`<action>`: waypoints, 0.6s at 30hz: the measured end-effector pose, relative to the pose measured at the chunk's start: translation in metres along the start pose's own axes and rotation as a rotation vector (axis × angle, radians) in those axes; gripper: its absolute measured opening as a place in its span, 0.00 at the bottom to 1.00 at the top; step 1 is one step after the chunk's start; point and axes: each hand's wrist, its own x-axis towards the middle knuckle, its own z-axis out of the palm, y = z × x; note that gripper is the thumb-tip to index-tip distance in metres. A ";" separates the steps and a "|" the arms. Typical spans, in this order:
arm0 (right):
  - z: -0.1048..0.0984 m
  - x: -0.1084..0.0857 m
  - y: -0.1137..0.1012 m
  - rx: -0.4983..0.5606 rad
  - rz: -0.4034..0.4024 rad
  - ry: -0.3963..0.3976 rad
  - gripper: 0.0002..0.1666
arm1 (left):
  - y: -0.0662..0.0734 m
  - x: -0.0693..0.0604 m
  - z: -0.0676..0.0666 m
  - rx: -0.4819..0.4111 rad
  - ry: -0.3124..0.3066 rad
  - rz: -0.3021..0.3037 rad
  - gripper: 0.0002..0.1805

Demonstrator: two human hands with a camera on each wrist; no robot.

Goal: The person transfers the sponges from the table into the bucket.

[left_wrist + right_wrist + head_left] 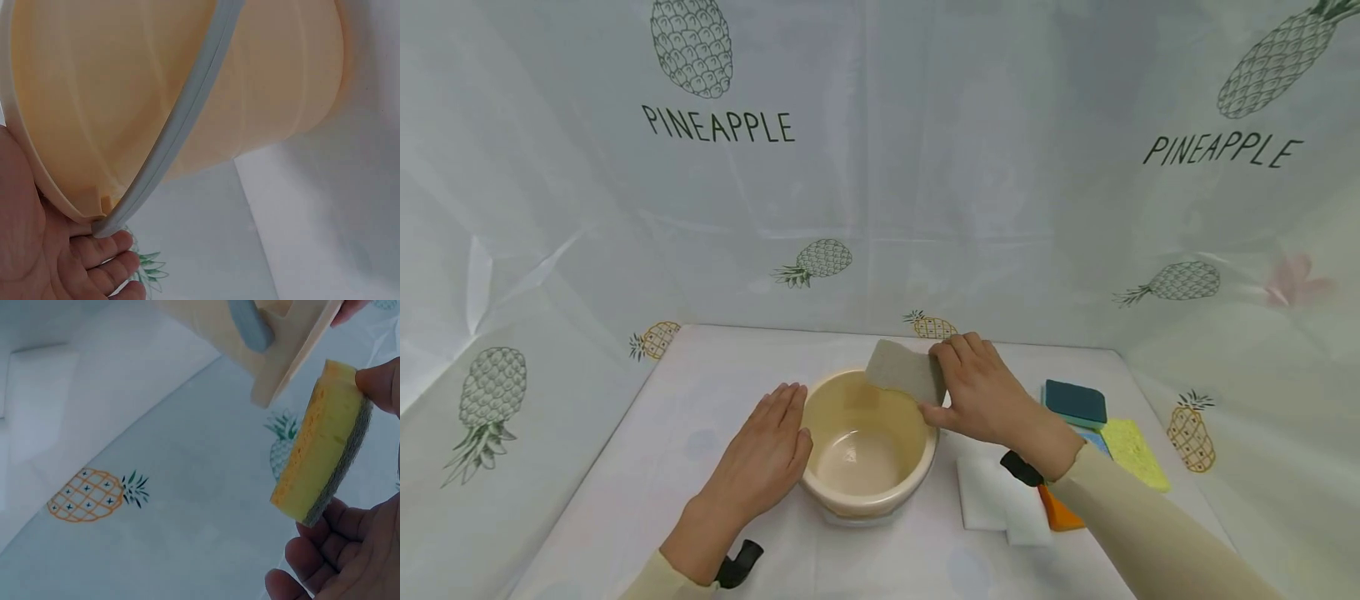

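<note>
A cream bucket (pixel 865 505) stands upright on the table, its hollow facing me. My left hand (pixel 760 467) rests against the bucket's left rim with its fingers extended; in the left wrist view the palm touches the rim near the end of the grey handle (pixel 181 128). Above the bucket's right rear rim, my right hand (pixel 981 387) pinches a sponge (pixel 906 369) between thumb and fingers. The right wrist view shows the sponge (pixel 325 440) has a yellow body and a grey scouring side, held apart from the bucket.
Right of the bucket lie white folded pieces (pixel 988 492), an orange item (pixel 1062 508), a dark teal sponge (pixel 1075 404), and a yellow piece (pixel 1131 454) beside a partly hidden blue one (pixel 1095 439). Pineapple-printed sheeting (pixel 925 183) hangs around the white table (pixel 722 367).
</note>
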 end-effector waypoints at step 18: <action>0.030 0.025 -0.032 0.038 -0.212 -0.163 0.36 | 0.001 0.001 -0.001 0.004 -0.018 -0.011 0.31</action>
